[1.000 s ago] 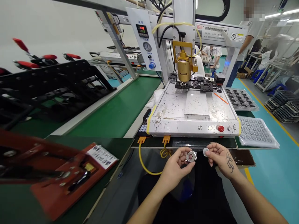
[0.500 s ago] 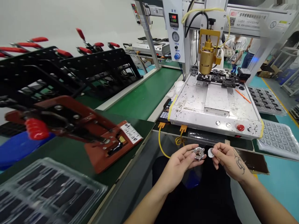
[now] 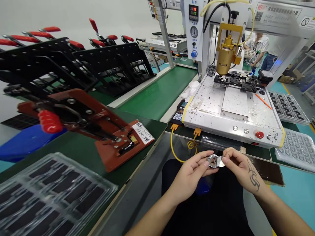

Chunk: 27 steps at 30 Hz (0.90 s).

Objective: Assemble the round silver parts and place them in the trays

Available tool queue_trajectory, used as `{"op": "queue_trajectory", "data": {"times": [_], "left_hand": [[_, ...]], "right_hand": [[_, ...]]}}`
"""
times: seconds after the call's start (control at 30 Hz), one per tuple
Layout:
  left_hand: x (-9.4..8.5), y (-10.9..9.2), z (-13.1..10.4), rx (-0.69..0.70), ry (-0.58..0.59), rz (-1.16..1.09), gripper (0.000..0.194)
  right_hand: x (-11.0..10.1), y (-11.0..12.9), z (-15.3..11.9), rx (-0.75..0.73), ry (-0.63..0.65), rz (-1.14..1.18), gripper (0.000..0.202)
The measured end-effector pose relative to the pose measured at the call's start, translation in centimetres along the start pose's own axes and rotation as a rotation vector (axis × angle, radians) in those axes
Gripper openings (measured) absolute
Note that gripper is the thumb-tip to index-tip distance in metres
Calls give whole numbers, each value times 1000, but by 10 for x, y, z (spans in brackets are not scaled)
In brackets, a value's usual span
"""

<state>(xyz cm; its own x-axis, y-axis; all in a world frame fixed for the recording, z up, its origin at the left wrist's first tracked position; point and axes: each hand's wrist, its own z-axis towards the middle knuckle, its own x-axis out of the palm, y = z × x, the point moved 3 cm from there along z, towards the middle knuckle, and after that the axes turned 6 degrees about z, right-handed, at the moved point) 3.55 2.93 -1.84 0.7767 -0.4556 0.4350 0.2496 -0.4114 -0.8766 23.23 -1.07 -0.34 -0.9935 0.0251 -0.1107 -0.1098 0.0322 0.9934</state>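
My left hand (image 3: 193, 173) is closed on a silver metal watch case (image 3: 212, 161), a ring with an opening in its middle, gripped between thumb and fingers. Between thumb and forefinger, my right hand (image 3: 237, 167) pinches a small pale metal disc (image 3: 220, 162), which looks like a watch back. The disc's edge overlaps the right side of the case; whether they touch I cannot tell. Both hands are above my lap, in front of the bench. Fingers cover part of each piece.
Ahead stands a white press machine (image 3: 231, 121) with a brass-coloured head (image 3: 225, 57). To my left are a brown toggle clamp fixture (image 3: 110, 144) and a clear tray of dark parts (image 3: 108, 186). Another clear tray (image 3: 295, 147) lies right. A seated person (image 3: 258, 46) is far behind.
The disc in my right hand has come leftward against or over the watch case's edge; before, a gap lay between them. The whole view has shifted slightly.
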Motion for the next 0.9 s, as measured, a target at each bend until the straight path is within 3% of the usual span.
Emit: {"op": "queue_trajectory", "data": {"times": [0.23,0.9], "left_hand": [[6,-3,-4,35,-3,41,53],[12,1,-10,117,-40,180,40]], "right_hand": [[17,12,0,-80,26,-77,27],[21,10,-2,-107,-52,-115,29]]}}
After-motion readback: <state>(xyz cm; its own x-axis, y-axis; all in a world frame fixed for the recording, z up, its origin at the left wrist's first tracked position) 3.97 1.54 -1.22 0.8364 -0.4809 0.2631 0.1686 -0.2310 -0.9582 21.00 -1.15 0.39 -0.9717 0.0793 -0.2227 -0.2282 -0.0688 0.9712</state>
